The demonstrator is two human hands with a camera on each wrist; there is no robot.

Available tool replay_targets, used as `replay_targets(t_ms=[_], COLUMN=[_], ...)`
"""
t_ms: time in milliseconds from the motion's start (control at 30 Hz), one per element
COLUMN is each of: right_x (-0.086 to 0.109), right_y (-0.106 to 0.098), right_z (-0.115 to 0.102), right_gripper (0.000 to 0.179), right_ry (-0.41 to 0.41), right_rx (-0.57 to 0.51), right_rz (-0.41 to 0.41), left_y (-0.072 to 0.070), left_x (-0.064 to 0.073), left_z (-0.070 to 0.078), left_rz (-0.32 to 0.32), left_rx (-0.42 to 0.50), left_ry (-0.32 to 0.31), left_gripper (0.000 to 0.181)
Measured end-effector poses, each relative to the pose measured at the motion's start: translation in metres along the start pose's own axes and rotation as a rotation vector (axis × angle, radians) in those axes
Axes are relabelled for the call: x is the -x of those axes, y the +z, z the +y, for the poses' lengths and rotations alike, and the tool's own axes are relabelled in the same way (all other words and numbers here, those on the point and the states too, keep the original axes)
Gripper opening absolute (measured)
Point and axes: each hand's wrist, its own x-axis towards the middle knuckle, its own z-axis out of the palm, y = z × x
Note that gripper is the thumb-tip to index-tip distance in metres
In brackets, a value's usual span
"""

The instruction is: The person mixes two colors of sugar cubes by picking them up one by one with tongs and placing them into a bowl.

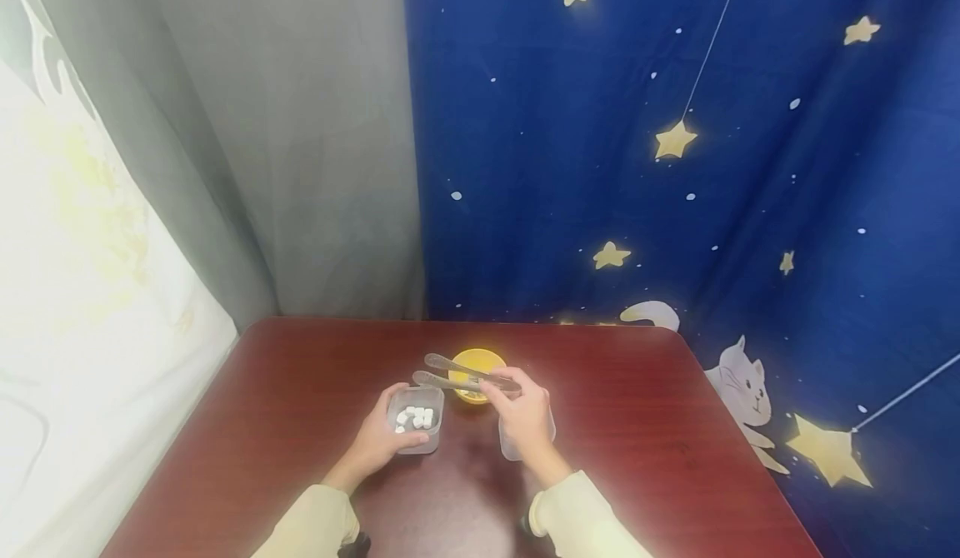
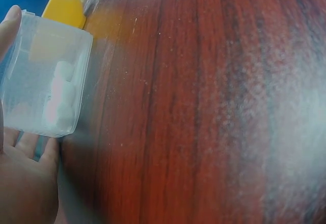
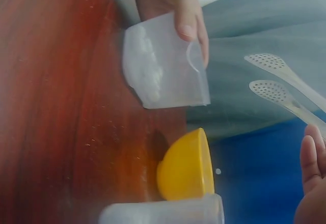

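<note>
My left hand (image 1: 378,437) grips a clear plastic container (image 1: 422,448), thumb along the near side, with several small white chunks (image 1: 418,417) inside. In the left wrist view its fingers spread beneath the container's base. Metal tongs (image 1: 435,380) with perforated, spoon-shaped ends are pinched in my right hand (image 1: 527,416). Their ends stand apart with nothing between them, just beyond the container's far rim, and point left. A yellow bowl (image 3: 184,170) sits past both hands, partly covered by the tongs in the head view; bits of something lie in it.
A second clear container (image 1: 511,444) stands under my right hand, beside the yellow bowl, mostly hidden by the hand. All of this is on a dark red wooden table (image 1: 300,391). Grey and starry blue curtains (image 1: 525,166) hang behind the far edge, a white one at left.
</note>
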Motion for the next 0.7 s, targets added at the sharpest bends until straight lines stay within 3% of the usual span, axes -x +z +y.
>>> replay_targets(t_ms=[233, 333, 500, 567, 700], right_x=[0.008, 0.011, 0.013, 0.014, 0.015], right_y=[0.016, 0.021, 0.031, 0.035, 0.039], right_z=[0.012, 0.007, 0.014, 0.021, 0.022], right_gripper=[0.020, 0.018, 0.019, 0.020, 0.022], right_ry=[-0.026, -0.062, -0.112, -0.120, -0.143], right_rx=[-0.093, -0.082, -0.037, -0.027, 0.006], right_rz=[-0.122, -0.157, -0.205, -0.221, -0.242], left_y=[0.000, -0.001, -0.002, 0.000, 0.000], left_x=[0.001, 0.004, 0.005, 0.003, 0.003], left_z=[0.000, 0.011, 0.013, 0.002, 0.001], left_rz=[0.003, -0.008, -0.010, -0.009, -0.013], left_rx=[0.007, 0.030, 0.051, 0.049, 0.077], left_ry=[0.003, 0.013, 0.004, -0.001, 0.021], left_gripper=[0.101, 0.099, 0.098, 0.099, 0.099])
